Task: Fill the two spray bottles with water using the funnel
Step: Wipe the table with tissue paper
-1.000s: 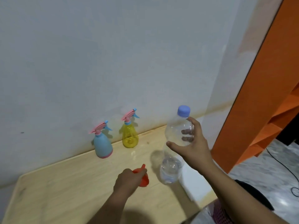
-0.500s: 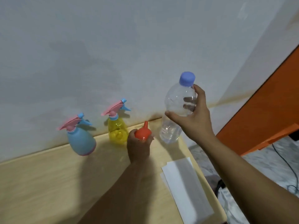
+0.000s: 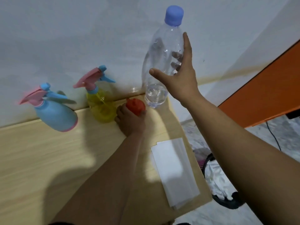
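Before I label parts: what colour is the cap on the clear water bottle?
Periwinkle blue: the cap on the water bottle, clearest in the head view.

I see the blue spray bottle point(image 3: 56, 115) and the yellow spray bottle point(image 3: 100, 108) upright along the tabletop's far edge, pink triggers on. The orange funnel point(image 3: 136, 106) sits just right of the yellow one. The clear water bottle point(image 3: 162, 62), capped and little filled, stands upright near the far right corner.
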